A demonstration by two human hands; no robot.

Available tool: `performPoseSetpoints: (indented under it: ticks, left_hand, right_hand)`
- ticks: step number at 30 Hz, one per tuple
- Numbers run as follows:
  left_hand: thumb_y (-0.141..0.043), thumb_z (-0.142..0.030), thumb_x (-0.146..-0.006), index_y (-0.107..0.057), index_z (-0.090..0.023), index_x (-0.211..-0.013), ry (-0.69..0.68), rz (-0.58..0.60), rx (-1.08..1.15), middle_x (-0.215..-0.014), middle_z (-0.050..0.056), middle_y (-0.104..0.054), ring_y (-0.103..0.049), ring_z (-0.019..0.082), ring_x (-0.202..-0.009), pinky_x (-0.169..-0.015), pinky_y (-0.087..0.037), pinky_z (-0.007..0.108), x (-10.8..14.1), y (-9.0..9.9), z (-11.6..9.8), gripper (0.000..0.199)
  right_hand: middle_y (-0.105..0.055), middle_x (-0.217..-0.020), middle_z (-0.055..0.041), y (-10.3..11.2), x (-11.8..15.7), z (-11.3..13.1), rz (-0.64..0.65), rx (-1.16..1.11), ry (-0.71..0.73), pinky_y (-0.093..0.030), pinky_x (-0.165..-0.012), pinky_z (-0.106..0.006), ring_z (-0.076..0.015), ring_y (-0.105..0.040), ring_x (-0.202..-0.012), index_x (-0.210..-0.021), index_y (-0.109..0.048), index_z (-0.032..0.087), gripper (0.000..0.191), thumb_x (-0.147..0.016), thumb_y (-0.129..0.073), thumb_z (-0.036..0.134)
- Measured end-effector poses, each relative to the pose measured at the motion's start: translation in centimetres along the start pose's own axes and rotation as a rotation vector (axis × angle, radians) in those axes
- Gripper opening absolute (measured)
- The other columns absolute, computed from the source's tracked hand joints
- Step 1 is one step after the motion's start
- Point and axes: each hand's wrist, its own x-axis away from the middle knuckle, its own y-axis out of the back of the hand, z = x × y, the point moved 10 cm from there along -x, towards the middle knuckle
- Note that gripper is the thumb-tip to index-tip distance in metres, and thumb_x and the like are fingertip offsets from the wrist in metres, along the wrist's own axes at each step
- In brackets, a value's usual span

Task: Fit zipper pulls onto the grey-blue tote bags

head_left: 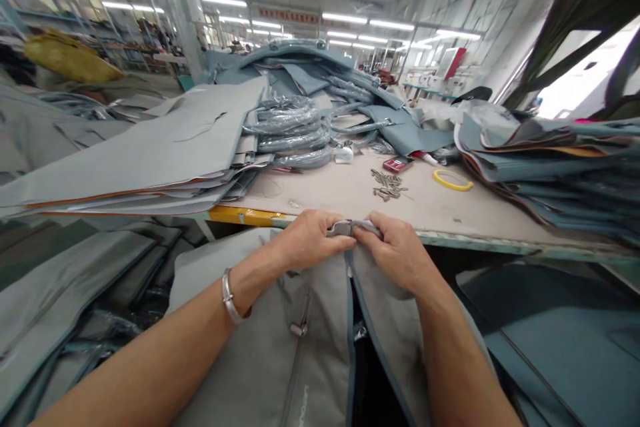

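A large grey fabric piece [260, 373], with a blue-edged opening down its middle and a zipper pull [299, 329] on its left half, hangs in front of me below the table edge. My left hand [313, 237] pinches the fabric at the top of the opening, thumb along the near side. Close beside it, my right hand [395, 243] grips the other side of the same top edge. Between the two sets of fingertips the grey fabric is bunched into a short folded strip. The opening below shows a dark inside.
On the table [325, 190] lie several small metal pieces [389, 185], a yellow tape roll [452, 179] and a small red box [397, 165]. Grey panels [150, 140] are stacked left, plastic-wrapped tubing [295, 127] behind, blue-grey panels [550, 173] right. More panels [75, 287] lie below left.
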Motion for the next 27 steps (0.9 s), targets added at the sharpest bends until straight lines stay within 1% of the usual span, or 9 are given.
performPoseSetpoints:
  ticks: [3, 7, 10, 12, 16, 19, 22, 24, 27]
  left_hand:
    - [-0.063, -0.033, -0.083, -0.062, -0.014, -0.071, -0.025, 0.095, 0.093, -0.062, -0.005, -0.048, -0.041, 0.009, -0.060, -0.054, -0.030, 0.020, 2.0, -1.7, -2.3, 0.022]
    - [-0.061, -0.025, -0.085, -0.056, -0.014, -0.064, -0.176, 0.216, 0.063, -0.060, -0.005, -0.041, -0.036, 0.008, -0.058, -0.053, -0.028, 0.019, 4.5, -3.6, -9.4, 0.024]
    - [-0.056, -0.020, -0.088, -0.058, -0.014, -0.064, -0.341, 0.286, -0.011, -0.059, -0.005, -0.040, -0.034, 0.007, -0.057, -0.052, -0.027, 0.019, 6.2, -4.8, -15.9, 0.025]
    - [-0.057, -0.020, -0.087, -0.060, -0.014, -0.064, -0.402, 0.282, -0.088, -0.057, -0.005, -0.044, -0.037, 0.007, -0.055, -0.051, -0.028, 0.018, 7.0, -5.2, -19.4, 0.024]
    - [-0.062, -0.021, -0.084, -0.068, -0.017, -0.069, -0.524, 0.203, -0.272, -0.056, -0.006, -0.051, -0.045, 0.008, -0.054, -0.052, -0.031, 0.018, 7.7, -5.1, -25.3, 0.017]
    - [-0.071, -0.024, -0.080, -0.076, -0.019, -0.079, -0.627, 0.048, -0.383, -0.056, -0.007, -0.054, -0.049, 0.009, -0.056, -0.054, -0.030, 0.018, 7.4, -3.4, -29.9, 0.007]
    - [-0.077, -0.027, -0.075, -0.077, -0.018, -0.083, -0.711, -0.138, -0.544, -0.056, -0.007, -0.052, -0.053, 0.010, -0.065, -0.059, -0.029, 0.017, 7.9, -1.1, -35.6, 0.013]
    - [-0.070, -0.029, -0.081, -0.075, -0.014, -0.093, -0.830, -0.267, -0.702, -0.065, -0.006, -0.055, -0.059, 0.014, -0.084, -0.068, -0.032, 0.017, 9.7, -0.3, -40.5, 0.020]
    - [-0.051, -0.025, -0.090, -0.067, -0.006, -0.109, -1.000, -0.525, -0.926, -0.088, -0.003, -0.062, -0.055, 0.024, -0.118, -0.081, -0.037, 0.022, 13.6, 0.3, -47.7, 0.031]
  right_hand:
    - [-0.049, -0.067, 0.0029, -0.4, 2.6, 0.4, 0.205, -0.236, 0.057, -0.028, -0.059, -0.023, -0.0112, -0.042, -0.065, -0.075, -0.054, 0.015, 0.023, -0.088, -0.057, 0.034]
    - [-0.057, -0.078, 0.0024, -0.3, 6.7, 0.9, 0.631, -0.459, 0.042, -0.039, -0.063, -0.021, -0.0122, -0.049, -0.071, -0.088, -0.061, 0.013, 0.036, -0.069, -0.079, 0.037]
    - [-0.062, -0.078, 0.0025, 1.4, 8.9, 0.2, 0.753, -0.389, -0.040, -0.046, -0.064, -0.021, -0.0135, -0.055, -0.071, -0.088, -0.064, 0.013, 0.041, -0.060, -0.084, 0.035]
    - [-0.065, -0.079, 0.0015, 3.1, 10.2, -0.3, 0.749, -0.331, -0.079, -0.050, -0.064, -0.023, -0.0151, -0.059, -0.071, -0.087, -0.067, 0.012, 0.040, -0.057, -0.084, 0.034]
    - [-0.067, -0.079, -0.0009, 9.1, 12.8, -0.3, 0.544, -0.202, -0.108, -0.052, -0.066, -0.025, -0.0181, -0.062, -0.074, -0.083, -0.070, 0.011, 0.038, -0.059, -0.084, 0.037]
    - [-0.067, -0.083, -0.0014, 16.5, 15.9, 2.1, 0.280, -0.062, -0.121, -0.051, -0.068, -0.026, -0.0183, -0.062, -0.076, -0.088, -0.071, 0.011, 0.036, -0.069, -0.079, 0.039]
    - [-0.065, -0.078, -0.0014, 25.1, 20.0, 7.7, -0.039, 0.182, -0.114, -0.044, -0.060, -0.025, -0.0173, -0.058, -0.069, -0.088, -0.070, 0.014, 0.026, -0.079, -0.072, 0.038]
    - [-0.060, -0.068, -0.0006, 30.6, 23.2, 13.2, -0.312, 0.586, -0.106, -0.036, -0.055, -0.026, -0.0170, -0.054, -0.062, -0.080, -0.070, 0.019, 0.017, -0.079, -0.074, 0.036]
    - [-0.055, -0.065, -0.0020, 35.0, 28.0, 22.4, -0.670, 1.194, -0.112, -0.024, -0.056, -0.029, -0.0203, -0.054, -0.063, -0.076, -0.062, 0.021, 0.019, -0.078, -0.076, 0.034]
